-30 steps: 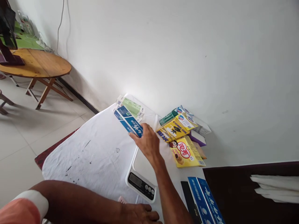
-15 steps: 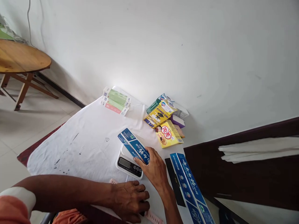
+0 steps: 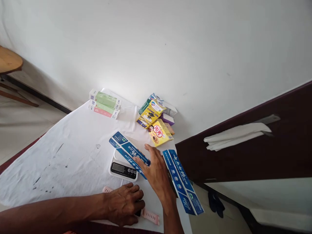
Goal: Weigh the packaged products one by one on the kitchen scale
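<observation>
A blue toothpaste box (image 3: 126,149) lies slantwise across the white digital kitchen scale (image 3: 123,170), whose display I cannot read. My right hand (image 3: 156,169) is over the near end of that box, thumb and fingers spread apart; whether they still touch it is hard to tell. In front of the scale, my left hand (image 3: 125,204) rests low on the table with its fingers curled over a watch with a pink strap (image 3: 151,216). Most of the watch's dark body is hidden under the fingers. To the right lies another blue toothpaste box (image 3: 182,182), beside a black item partly behind my right wrist.
Green and pink boxes (image 3: 104,104) sit at the table's far left corner. A pile of small cartons, with a yellow carton (image 3: 159,133) in front, is by the wall. White cloth (image 3: 73,146) covers the table. A folded white towel (image 3: 236,135) hangs at right.
My right hand's fingers have spread and loosened from the toothpaste box on the scale. The view has swung right, so everything appears further left. My left hand remains at the watch.
</observation>
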The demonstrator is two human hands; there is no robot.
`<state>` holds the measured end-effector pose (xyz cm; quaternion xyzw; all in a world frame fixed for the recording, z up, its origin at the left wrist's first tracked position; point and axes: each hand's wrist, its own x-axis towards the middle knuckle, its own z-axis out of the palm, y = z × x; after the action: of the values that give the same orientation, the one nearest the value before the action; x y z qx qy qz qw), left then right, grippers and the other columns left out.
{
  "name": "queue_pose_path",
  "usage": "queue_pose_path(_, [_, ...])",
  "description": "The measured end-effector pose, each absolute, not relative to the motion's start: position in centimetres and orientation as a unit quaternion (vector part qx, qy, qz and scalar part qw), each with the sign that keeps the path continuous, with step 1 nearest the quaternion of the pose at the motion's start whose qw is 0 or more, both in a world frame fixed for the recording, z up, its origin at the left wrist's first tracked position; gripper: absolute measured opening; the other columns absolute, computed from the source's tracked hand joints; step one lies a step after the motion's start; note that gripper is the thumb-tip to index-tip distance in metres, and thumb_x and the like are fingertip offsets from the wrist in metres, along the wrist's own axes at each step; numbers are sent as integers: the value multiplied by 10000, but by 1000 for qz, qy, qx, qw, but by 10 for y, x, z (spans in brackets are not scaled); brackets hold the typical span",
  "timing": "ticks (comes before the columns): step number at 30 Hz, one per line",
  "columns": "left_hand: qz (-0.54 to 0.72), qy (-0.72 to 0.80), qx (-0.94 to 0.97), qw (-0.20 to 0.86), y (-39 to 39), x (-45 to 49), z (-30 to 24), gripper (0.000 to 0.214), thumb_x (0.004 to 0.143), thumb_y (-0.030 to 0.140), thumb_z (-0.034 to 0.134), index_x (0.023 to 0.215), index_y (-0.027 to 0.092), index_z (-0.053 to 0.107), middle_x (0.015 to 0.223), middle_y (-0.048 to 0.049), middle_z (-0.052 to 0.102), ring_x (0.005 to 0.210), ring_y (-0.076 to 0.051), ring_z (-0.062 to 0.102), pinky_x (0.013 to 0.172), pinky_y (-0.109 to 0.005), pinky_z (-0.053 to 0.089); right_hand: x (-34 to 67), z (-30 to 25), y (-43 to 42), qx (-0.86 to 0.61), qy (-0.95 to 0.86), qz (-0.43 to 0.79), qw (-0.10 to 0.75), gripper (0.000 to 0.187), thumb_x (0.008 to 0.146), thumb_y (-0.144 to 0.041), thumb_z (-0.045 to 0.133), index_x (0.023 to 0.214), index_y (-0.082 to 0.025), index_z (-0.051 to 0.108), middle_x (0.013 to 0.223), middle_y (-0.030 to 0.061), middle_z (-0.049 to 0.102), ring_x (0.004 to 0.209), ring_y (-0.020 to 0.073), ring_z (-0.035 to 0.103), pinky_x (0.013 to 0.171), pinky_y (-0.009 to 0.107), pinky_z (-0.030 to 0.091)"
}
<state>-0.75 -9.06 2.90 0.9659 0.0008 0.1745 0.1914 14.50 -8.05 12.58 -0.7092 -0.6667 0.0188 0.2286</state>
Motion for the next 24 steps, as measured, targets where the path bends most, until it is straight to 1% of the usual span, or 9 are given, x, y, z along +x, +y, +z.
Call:
queue_pose_path(3, [147,12,963,224,-90,-8,32,307,878,421,709,1017,183,573,1071,-71,597,978,-255,546,837,-389,444,135,114,-75,-719,-668,41,188,542,886,-400,735,1356,-227,529,1273,133,661,1200,342,626,985,528,526])
queue_pose_path(6, [133,19,958,253,-90,-9,32,303,896,399,692,1081,192,571,1151,-81,602,1051,-270,545,918,-411,444,128,105,-72,-731,-663,33,157,532,853,-324,762,1333,-228,554,1211,127,691,1143,359,660,927,535,550])
queue_pose_path(10, [118,22,953,278,-91,-8,30,308,905,378,679,1133,204,568,1196,-89,596,1103,-288,529,981,-442,429,128,104,-82,-741,-651,15,166,479,870,-322,744,1312,-235,580,1173,118,711,1100,340,678,935,492,550])
queue_pose_path(13, [111,30,952,284,-92,-7,30,285,894,348,691,1104,202,566,1168,-84,592,1074,-289,525,955,-446,434,142,114,-103,-759,-622,-21,190,457,889,-347,719,1319,-265,585,1190,113,714,1105,325,679,933,453,549])
queue_pose_path(16, [112,34,948,295,-93,-7,31,274,885,293,696,1102,203,554,1138,-69,578,1032,-271,516,912,-424,436,172,131,-131,-795,-562,-78,214,474,893,-425,690,1317,-237,593,1229,123,705,1122,337,670,939,460,541])
queue_pose_path(18, [119,34,945,301,-93,-8,31,275,885,257,687,1115,206,544,1125,-60,567,1018,-260,506,902,-409,428,197,142,-149,-830,-508,-99,207,520,891,-481,662,1322,-197,595,1234,137,700,1094,353,673,918,485,538])
queue_pose_path(20, [126,36,944,303,-93,-8,32,274,885,232,678,1119,209,537,1113,-52,559,1013,-254,500,903,-404,417,222,151,-164,-866,-454,-102,182,569,890,-527,631,1334,-172,595,1236,158,696,1064,368,676,878,499,537])
queue_pose_path(24, [123,35,944,305,-93,-8,33,295,872,223,688,1122,212,532,1114,-43,554,1003,-251,497,897,-402,410,258,152,-177,-903,-388,-92,160,598,877,-571,600,1316,-165,616,1202,171,709,1018,375,684,788,480,535])
